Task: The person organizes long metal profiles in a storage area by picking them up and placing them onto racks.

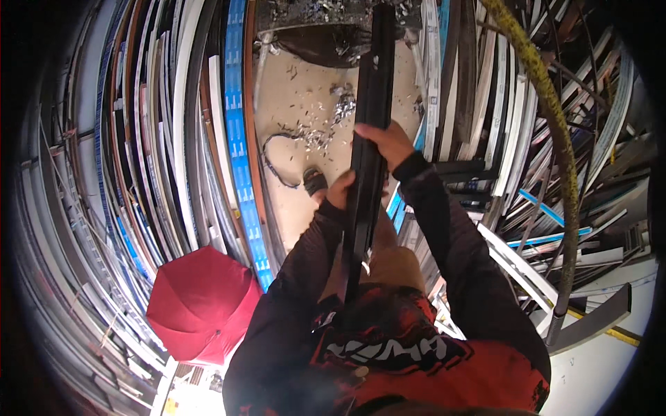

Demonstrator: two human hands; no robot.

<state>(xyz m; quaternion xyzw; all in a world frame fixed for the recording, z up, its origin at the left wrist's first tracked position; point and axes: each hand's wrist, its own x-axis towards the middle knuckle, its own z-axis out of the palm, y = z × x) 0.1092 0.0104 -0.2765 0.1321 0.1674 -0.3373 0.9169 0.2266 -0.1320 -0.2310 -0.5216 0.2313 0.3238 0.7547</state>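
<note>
A long black profile bar (368,100) stretches away from my body, from near my waist to the top of the head view. My right hand (390,144) grips it from the right side, with the thumb lying over its upper face. Lower down and nearer to me, my left hand (339,191) clasps the left edge. Most of the fingers of both hands are hidden beneath or behind the bar. Its surface is glossy, with ridges running along its length.
Long profiles (182,125) in several colours line the left side; more are piled on the right (596,139). A yellow-black curved pole (555,118) rises at right. Metal scraps (319,135) and a dark cord (266,156) litter the floor. A red umbrella (201,305) is open at lower left.
</note>
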